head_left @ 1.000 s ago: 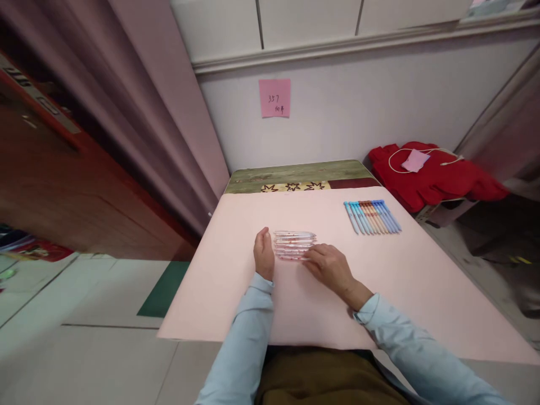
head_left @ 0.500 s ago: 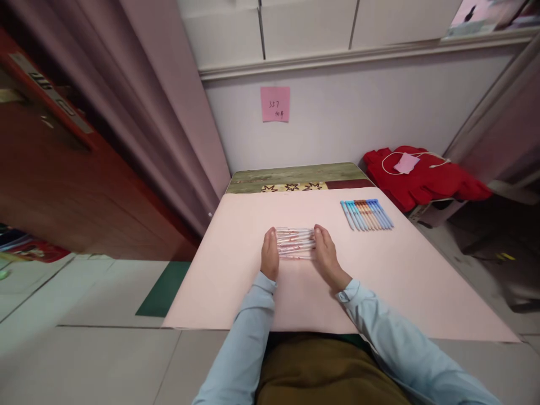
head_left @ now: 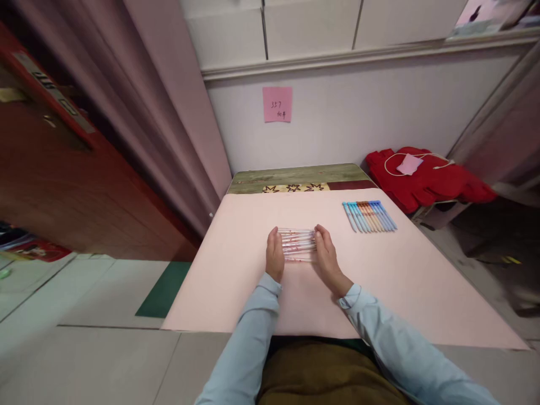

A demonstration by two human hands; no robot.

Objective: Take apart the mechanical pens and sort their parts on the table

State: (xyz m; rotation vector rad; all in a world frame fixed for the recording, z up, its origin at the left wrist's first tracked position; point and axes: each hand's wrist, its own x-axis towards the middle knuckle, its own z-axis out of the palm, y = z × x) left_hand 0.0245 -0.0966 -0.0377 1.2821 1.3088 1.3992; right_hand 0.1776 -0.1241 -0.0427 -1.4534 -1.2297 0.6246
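Slim pale pens point(head_left: 297, 243) lie side by side at the bench's point(head_left: 236, 270) middle, left hand point(head_left: 275, 254) and right hand point(head_left: 328, 256) cupped against opposite ends—finger closure hidden. Probably light, stiff, slippery plastic, best squeezed end to end. Beyond—blue-and-brown pens point(head_left: 369, 217), rumpled red cloth point(head_left: 434, 183).

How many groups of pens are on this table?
2: the pale pens, ends partly hidden, between the left hand and right hand; the blue-and-brown pens lined up farther right.
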